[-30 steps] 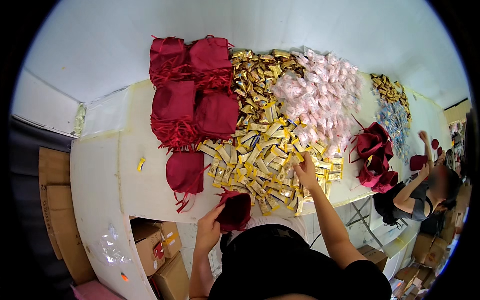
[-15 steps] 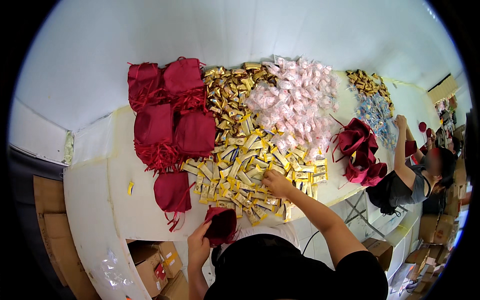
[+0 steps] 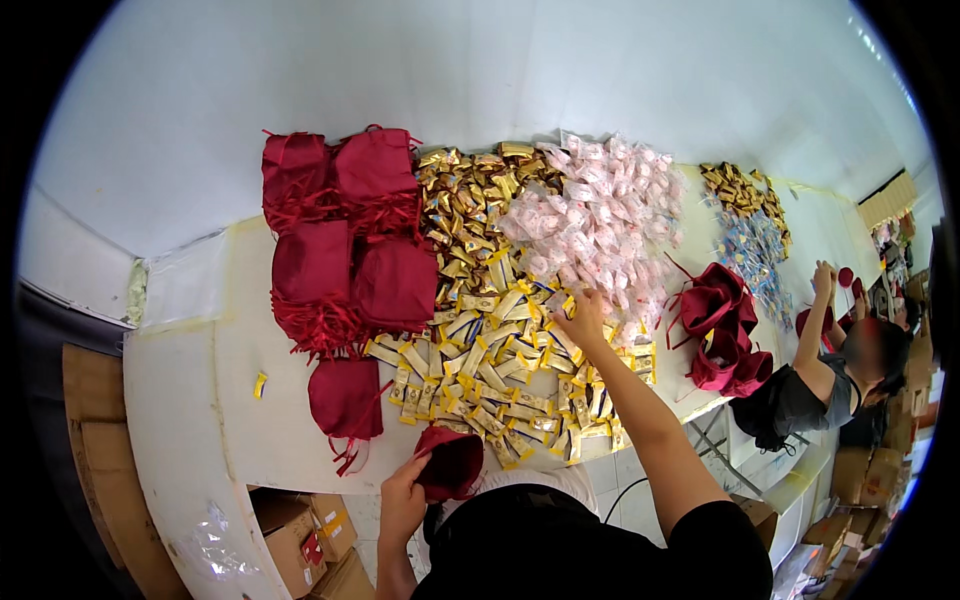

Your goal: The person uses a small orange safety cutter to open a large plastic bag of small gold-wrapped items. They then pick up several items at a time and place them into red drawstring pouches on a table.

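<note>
My left hand (image 3: 402, 500) grips the rim of a dark red drawstring pouch (image 3: 455, 466), its mouth open, at the table's near edge. Over the border between two piles is my right hand (image 3: 582, 322), fingers bent together; whatever they hold is hidden. Beneath and left of it spreads a heap of yellow-ended stick packets (image 3: 488, 376). Just beyond lie clear packets with pink-and-white contents (image 3: 612, 205). Gold-wrapped sweets (image 3: 462, 205) are piled at the back, left of the pink packets.
Stacks of flat red pouches (image 3: 395, 282) lie on the left, with a single stick packet (image 3: 260, 385) farther left. Several opened pouches (image 3: 722, 320) stand right. Beyond them, a person (image 3: 830, 370) works beside blue packets (image 3: 755, 245). Cardboard boxes (image 3: 295, 540) sit below the table.
My right hand has moved away from me and rightward, from the stick packets to the edge of the pink packets. My left hand still holds the pouch, now slightly farther right.
</note>
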Action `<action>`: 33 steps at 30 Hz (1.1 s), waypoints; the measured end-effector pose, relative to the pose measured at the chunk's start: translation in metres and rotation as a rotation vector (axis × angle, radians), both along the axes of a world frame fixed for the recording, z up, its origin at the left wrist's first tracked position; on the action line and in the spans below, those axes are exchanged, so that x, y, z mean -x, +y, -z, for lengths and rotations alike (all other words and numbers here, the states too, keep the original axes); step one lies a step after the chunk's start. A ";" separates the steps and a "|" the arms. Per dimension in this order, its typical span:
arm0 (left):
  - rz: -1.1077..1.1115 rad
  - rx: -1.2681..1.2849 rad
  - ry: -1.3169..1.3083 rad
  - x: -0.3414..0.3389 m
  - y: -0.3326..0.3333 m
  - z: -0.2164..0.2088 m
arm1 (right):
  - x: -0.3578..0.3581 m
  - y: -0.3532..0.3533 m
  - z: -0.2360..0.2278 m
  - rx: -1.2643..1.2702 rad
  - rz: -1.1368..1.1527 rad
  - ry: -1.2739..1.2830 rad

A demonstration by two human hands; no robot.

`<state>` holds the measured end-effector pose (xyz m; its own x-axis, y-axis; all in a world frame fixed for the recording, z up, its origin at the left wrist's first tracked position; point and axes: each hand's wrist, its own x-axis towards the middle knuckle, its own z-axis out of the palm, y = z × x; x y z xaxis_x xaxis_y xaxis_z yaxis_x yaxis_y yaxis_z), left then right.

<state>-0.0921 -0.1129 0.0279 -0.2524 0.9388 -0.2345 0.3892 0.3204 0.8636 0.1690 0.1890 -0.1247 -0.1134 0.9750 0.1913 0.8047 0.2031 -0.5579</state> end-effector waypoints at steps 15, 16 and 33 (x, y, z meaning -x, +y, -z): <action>-0.003 0.012 -0.062 0.008 -0.002 0.011 | 0.010 0.012 -0.019 0.221 -0.194 -0.361; -0.006 0.011 -0.062 0.009 -0.002 0.009 | 0.003 0.016 -0.015 0.197 -0.207 -0.313; -0.051 -0.005 -0.066 0.025 0.026 0.016 | 0.133 0.044 -0.095 0.524 -0.545 0.043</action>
<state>-0.1166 -0.0868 0.0117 -0.2844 0.9263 -0.2471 0.3150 0.3337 0.8885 0.0364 0.2332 -0.0300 -0.6087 0.7474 -0.2664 0.6417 0.2662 -0.7193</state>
